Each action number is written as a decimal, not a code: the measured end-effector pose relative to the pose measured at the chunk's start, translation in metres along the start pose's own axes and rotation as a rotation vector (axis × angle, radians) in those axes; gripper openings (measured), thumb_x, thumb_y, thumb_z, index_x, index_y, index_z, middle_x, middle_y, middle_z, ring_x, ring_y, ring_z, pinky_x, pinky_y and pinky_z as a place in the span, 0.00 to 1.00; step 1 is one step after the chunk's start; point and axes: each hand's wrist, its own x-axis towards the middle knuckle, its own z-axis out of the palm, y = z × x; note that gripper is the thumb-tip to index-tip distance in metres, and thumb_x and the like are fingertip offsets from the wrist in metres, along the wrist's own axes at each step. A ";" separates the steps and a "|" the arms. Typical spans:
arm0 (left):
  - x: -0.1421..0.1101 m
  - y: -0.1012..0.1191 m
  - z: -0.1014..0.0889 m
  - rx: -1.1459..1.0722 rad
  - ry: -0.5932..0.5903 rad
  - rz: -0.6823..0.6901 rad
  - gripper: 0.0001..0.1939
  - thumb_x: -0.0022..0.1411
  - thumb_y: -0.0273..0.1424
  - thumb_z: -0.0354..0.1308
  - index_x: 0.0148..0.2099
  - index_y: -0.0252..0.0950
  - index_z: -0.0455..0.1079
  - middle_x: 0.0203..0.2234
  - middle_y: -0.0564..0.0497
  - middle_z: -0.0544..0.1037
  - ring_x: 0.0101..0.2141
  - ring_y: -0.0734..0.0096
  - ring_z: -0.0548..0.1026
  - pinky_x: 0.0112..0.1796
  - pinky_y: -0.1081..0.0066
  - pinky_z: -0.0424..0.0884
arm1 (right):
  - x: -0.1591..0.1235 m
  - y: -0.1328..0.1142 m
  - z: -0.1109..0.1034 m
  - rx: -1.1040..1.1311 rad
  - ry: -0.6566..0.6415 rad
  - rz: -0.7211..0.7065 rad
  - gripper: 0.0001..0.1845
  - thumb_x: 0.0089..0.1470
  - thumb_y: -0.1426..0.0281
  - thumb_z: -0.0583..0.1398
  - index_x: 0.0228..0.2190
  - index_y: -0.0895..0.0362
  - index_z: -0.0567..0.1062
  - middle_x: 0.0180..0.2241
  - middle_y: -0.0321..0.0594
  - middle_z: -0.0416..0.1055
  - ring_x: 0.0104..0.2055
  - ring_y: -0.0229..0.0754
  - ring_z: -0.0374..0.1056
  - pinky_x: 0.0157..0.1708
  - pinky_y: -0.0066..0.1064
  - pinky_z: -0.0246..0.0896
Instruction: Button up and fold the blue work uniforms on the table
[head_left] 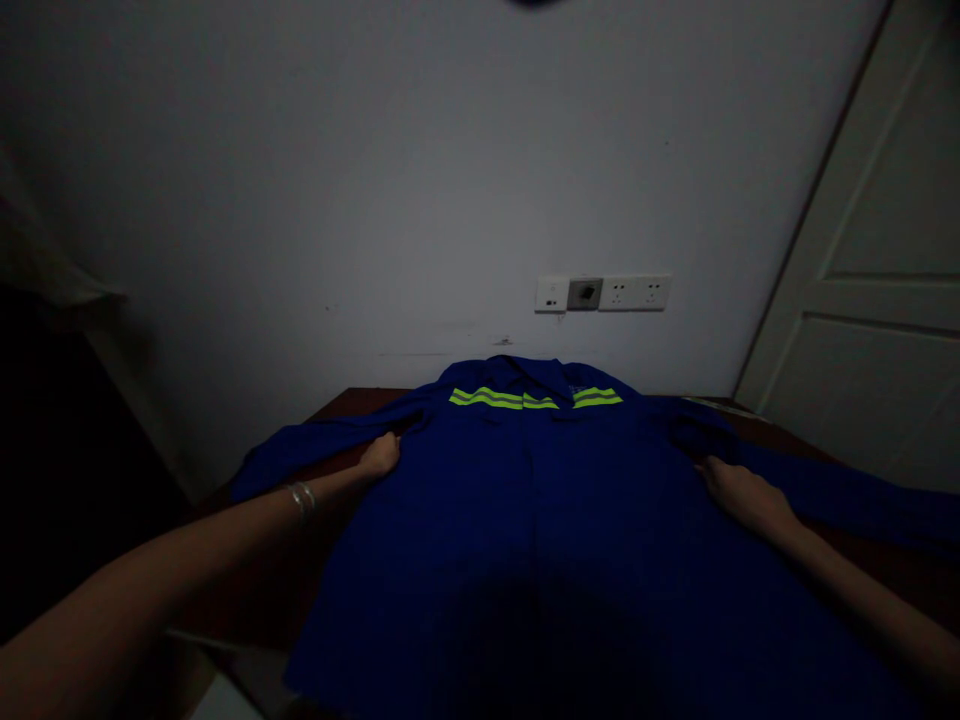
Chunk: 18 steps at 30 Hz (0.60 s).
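A blue work jacket with yellow-green reflective strips across the chest lies front side up, collar toward the wall and sleeves spread to both sides. My left hand, with bracelets on the wrist, is closed on the jacket's left side edge just below the sleeve. On the opposite side edge, near the other armpit, my right hand pinches the fabric. The lower part of the jacket is in deep shadow, and its hem runs out of view at the bottom.
Under the jacket is a dark reddish-brown table, its far edge against a pale wall. Wall sockets sit above the jacket. A white panelled door stands at the right. Pale cloth hangs at the far left.
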 end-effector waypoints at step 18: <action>-0.047 -0.011 -0.016 0.106 -0.127 0.074 0.24 0.63 0.41 0.36 0.46 0.28 0.63 0.45 0.34 0.71 0.44 0.55 0.72 0.41 0.65 0.66 | -0.046 0.016 0.013 0.025 0.071 0.051 0.27 0.56 0.52 0.39 0.33 0.51 0.71 0.31 0.52 0.74 0.35 0.56 0.72 0.35 0.46 0.61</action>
